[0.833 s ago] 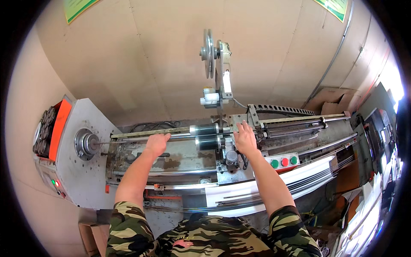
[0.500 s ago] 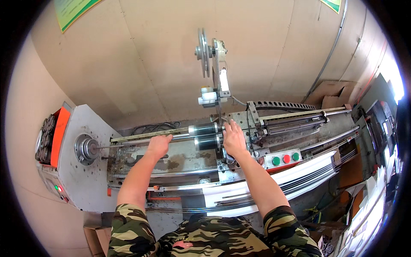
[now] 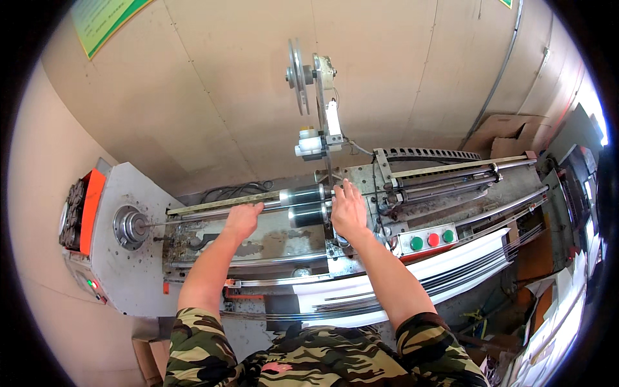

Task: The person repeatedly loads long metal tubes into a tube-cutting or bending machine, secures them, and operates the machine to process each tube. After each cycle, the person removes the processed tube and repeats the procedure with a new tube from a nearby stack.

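Observation:
A thin metal rod (image 3: 187, 220) runs from a round chuck (image 3: 131, 227) on the left towards two dark rollers with silver ends, the far roller (image 3: 302, 195) and the near roller (image 3: 305, 215). My left hand (image 3: 242, 220) is closed around the rod, left of the rollers; its fingers partly hide the grip. Just right of the rollers, my right hand (image 3: 349, 211) lies over the machine's carriage (image 3: 361, 177), fingers stretched out. What lies under that palm is hidden.
A grey headstock (image 3: 138, 277) stands at the left. A post with a pulley wheel (image 3: 298, 76) rises behind the rollers. Green and red push buttons (image 3: 433, 238) sit front right. Several long thin rods (image 3: 425, 284) lie on white sheet along the front.
The view has shifted slightly. My left hand stays on the rod and my right hand stays beside the rollers, with little visible movement.

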The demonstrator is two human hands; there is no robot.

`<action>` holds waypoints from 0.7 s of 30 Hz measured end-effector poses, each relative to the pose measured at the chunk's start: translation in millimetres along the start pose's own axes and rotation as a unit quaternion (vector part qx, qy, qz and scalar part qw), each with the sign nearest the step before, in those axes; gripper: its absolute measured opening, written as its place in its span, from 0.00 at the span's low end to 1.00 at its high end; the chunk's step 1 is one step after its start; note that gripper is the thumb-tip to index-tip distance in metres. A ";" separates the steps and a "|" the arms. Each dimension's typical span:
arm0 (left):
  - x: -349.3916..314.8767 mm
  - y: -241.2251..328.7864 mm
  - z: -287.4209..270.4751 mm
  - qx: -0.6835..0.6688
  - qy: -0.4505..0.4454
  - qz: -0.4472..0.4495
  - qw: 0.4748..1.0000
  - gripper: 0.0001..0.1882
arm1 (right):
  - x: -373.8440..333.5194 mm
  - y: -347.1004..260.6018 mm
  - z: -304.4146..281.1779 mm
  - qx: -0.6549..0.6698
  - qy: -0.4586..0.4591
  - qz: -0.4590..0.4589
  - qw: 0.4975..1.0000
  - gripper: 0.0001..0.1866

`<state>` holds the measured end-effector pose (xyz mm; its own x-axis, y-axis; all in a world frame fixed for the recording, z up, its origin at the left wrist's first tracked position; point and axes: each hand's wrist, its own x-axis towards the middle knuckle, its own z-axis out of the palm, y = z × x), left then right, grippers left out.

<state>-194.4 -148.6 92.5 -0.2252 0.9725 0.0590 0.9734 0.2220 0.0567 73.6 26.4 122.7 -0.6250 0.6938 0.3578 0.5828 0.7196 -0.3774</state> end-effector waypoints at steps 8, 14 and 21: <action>5.9 10.0 -1.5 0.015 -0.010 0.002 1.000 0.11 | 0.9 -0.3 3.6 0.014 0.010 -0.005 1.000 0.19; 10.1 21.7 -3.0 0.013 0.003 0.005 1.000 0.11 | 0.6 3.3 5.7 0.008 0.027 -0.017 0.999 0.19; 19.6 25.8 4.8 -0.008 0.024 0.031 0.999 0.10 | 2.8 7.2 9.6 0.016 0.037 -0.015 0.999 0.19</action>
<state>-173.5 -123.5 90.3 -0.1658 0.9799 0.1114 0.9850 0.1590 0.0670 71.1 33.2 112.8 -0.6002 0.6736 0.4313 0.5472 0.7391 -0.3928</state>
